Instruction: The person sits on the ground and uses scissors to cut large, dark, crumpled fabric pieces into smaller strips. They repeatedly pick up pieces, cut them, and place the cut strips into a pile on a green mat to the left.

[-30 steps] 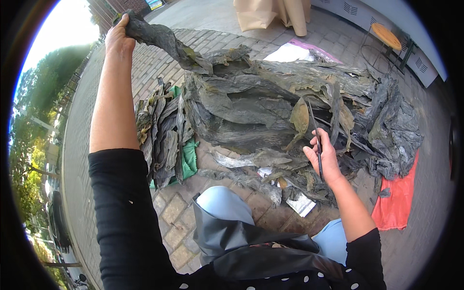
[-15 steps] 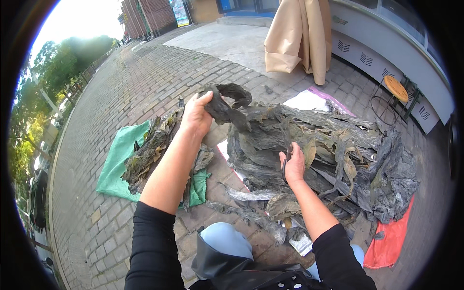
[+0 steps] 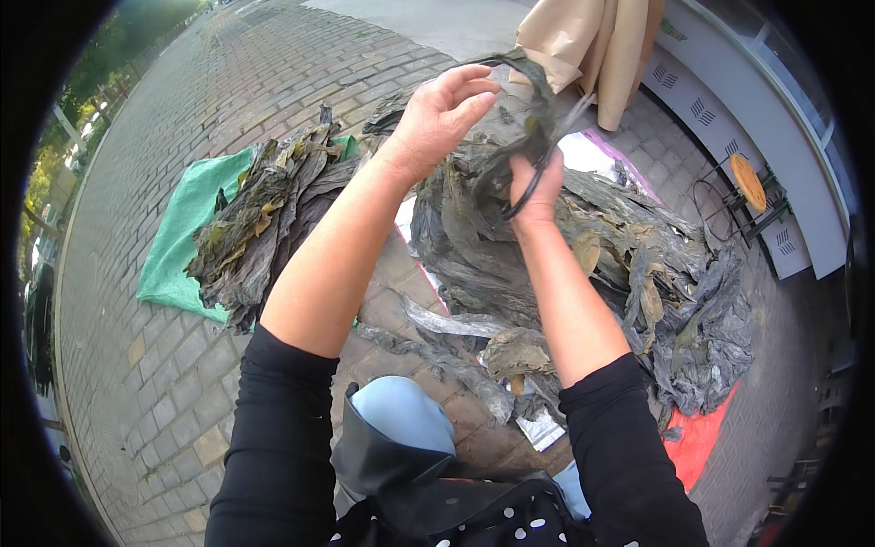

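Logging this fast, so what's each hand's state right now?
Left hand: fingers loosely curled by the dark leafy strip; whether gripping it cannot be told.
Right hand: closed, holding scissors.

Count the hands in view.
2: the left hand, raised beside the curled dark strip, and the right hand, lower and farther right, gripping scissors.

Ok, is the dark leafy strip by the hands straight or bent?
Bent: the dark leafy strip rises above the right hand and curves over toward the left hand.
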Tool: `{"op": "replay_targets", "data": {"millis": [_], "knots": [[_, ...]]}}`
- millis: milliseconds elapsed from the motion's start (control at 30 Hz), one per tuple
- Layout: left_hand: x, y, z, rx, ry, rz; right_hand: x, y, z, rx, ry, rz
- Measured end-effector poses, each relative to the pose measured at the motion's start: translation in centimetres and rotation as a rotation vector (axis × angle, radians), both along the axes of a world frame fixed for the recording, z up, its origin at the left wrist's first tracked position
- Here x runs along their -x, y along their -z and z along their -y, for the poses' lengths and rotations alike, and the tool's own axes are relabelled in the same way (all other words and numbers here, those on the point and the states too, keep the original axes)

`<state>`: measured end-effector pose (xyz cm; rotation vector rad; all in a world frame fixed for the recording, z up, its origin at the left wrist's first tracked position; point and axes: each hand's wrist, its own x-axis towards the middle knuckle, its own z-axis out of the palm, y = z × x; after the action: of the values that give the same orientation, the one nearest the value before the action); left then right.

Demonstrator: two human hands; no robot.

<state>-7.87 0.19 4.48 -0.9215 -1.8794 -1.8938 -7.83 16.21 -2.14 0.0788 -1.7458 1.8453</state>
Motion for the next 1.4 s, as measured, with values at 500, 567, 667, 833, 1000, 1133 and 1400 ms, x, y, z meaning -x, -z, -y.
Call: {"op": "replay_targets", "data": {"millis": [500,567,667,833,1000,1133,1400], "knots": [[-1.1,13.1,-4.5,0.501,-0.703,0.577,2.8,-2.1,-19.8,0.785,0.023,0.160],[-1.7,12.8,-4.2,0.567,-0.716,0.523,2.6,-1.6,-23.2,0.824,0.068,0.232],[-2.3,13.8,-2.0,0.495,-0.803,0.551,0.8,-6.6,-30.6,0.858,0.275,0.269],[-2.5,17.1,4.5,0.773,-0.884,0.917,-6.6,-15.4,-42.9,0.525,0.160,-0.091],[-1.1,11.1,-7.0,0.577,-0.616,0.416,-10.8,-11.0,-40.1,0.491,0.091,-0.144],[-4.6,4.5,-21.2,0.445,-0.181,0.236,-13.4,-6.4,-31.7,0.497,0.118,-0.135],[-8.8,10.2,-25.3,0.830,-0.060,0.651,-15.2,-2.0,-26.4,0.277,0.139,0.046]]}}
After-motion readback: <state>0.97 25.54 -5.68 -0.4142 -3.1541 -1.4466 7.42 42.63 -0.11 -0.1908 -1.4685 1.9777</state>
